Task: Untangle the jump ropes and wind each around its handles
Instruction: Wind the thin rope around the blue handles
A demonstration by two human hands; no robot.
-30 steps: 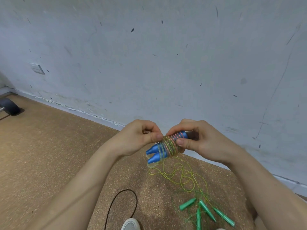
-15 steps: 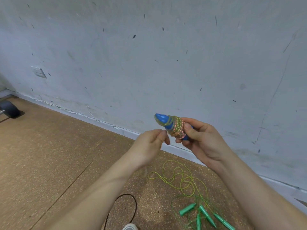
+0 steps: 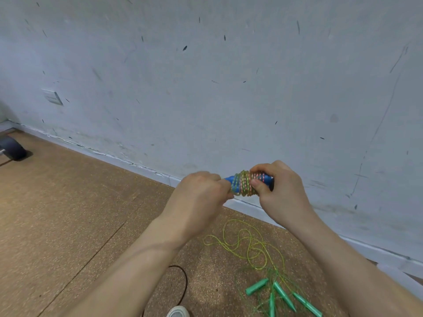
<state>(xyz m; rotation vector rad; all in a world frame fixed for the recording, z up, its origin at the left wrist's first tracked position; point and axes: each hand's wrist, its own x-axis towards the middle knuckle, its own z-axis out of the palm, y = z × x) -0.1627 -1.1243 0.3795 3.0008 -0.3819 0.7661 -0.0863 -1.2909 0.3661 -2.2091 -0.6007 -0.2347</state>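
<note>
A pair of blue handles (image 3: 265,178) lies level in front of me, wrapped in coils of a green and pink rope (image 3: 244,183). My right hand (image 3: 278,191) grips the right end of the bundle, thumb pressed on the coils. At the left end, my left hand (image 3: 201,197) has its fingers curled at the coils, pinching the rope. On the floor below lie several green handles (image 3: 282,294) with loose yellow-green rope (image 3: 247,245) looping away from them.
A grey-white wall (image 3: 229,88) with a baseboard runs across behind my hands. The floor (image 3: 68,213) is brown cork. A thin black cable (image 3: 183,280) curves near a white shoe tip (image 3: 177,312). A dark caster wheel (image 3: 11,151) sits at far left.
The wrapped blue handles swung from pointing up-left to lying level. My left hand rose and closed on the bundle's left end; my right hand kept its grip.
</note>
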